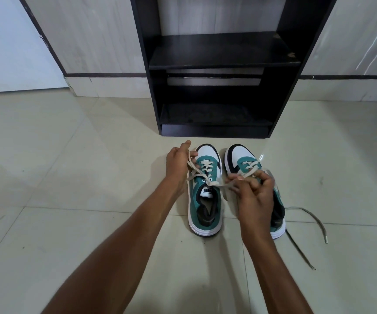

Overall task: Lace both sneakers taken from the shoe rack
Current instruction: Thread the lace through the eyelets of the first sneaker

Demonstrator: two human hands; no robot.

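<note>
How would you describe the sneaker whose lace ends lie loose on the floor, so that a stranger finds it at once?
Start at the black shoe rack; two green and white sneakers stand on the tiled floor before it. Take the right sneaker, partly behind the right hand. Only its lace ends trail across the tiles, while the left sneaker has its lace held up.

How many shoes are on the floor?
2. The left sneaker sits on the tiled floor before the black shoe rack. The right sneaker stands beside it, partly behind the right hand. None show on the rack's shelves.
</note>
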